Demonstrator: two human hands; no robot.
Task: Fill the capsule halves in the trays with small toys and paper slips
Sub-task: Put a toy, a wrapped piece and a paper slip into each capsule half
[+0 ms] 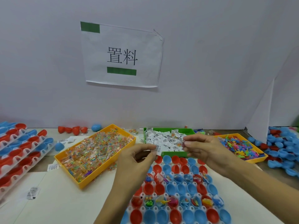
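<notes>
pinching paper slips (159, 147), left hand (137, 159) and right hand (199, 148) fingers clamped, above green tray (176, 154)

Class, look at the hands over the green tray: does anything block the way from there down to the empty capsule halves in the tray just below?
Nothing visible does. Both the left hand and right hand hover over the green tray of paper slips, and the empty capsule halves lie open directly below.

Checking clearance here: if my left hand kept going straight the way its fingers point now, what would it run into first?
Likely the paper slips in the green tray: the left hand points up and right toward them, close to the right hand. Depth is uncertain.
</notes>
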